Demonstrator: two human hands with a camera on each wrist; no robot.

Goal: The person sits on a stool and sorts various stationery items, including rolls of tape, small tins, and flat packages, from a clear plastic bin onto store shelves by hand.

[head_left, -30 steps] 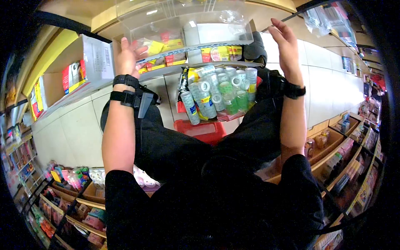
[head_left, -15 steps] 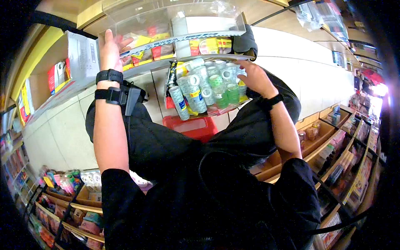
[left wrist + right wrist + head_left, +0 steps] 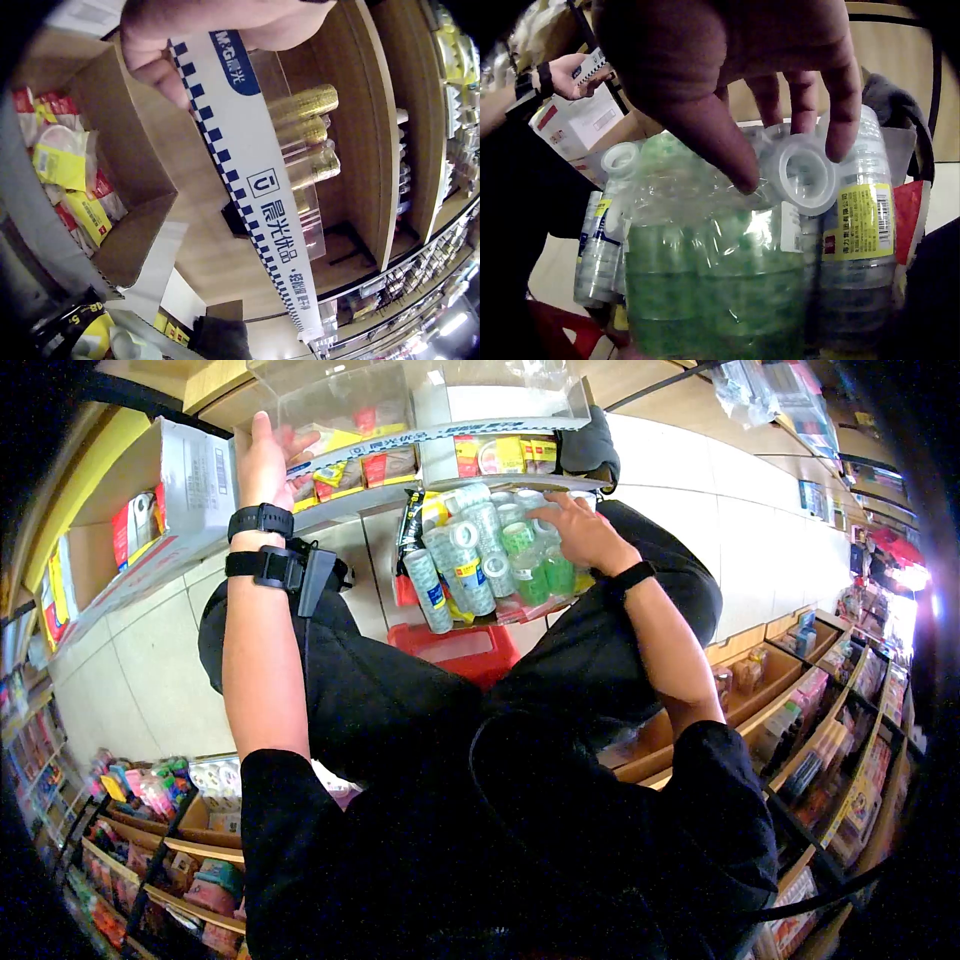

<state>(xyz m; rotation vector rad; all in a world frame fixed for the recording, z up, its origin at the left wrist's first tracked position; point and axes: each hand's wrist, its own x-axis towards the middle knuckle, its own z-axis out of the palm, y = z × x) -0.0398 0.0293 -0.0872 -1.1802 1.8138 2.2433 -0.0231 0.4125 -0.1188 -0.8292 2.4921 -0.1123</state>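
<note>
My left hand [image 3: 265, 470] grips the left end of a clear plastic bin by its front label strip [image 3: 255, 172], which carries a blue-and-white checked edge. Fingers curl over the strip in the left wrist view. My right hand [image 3: 590, 538] is over a load of clear tape rolls between my knees. In the right wrist view its thumb [image 3: 739, 169] and fingers spread around a single pale tape roll [image 3: 810, 208], a small gap showing beside the thumb. Below sits a plastic-wrapped stack of green tape [image 3: 720, 292]. A yellow-labelled tape stack [image 3: 859, 225] stands to the right.
At left, a cardboard box [image 3: 195, 480] holds red-and-yellow packets. A red stool [image 3: 455, 650] sits under the tape load. Dark cloth [image 3: 588, 445] lies by the bin's right end. Gold rolls [image 3: 304, 109] show behind the strip. Stocked shelves [image 3: 800, 740] stand behind to the right.
My right hand has come down from beside the bin's right end, moving inward over the tape rolls. My left hand stays at the bin's left end.
</note>
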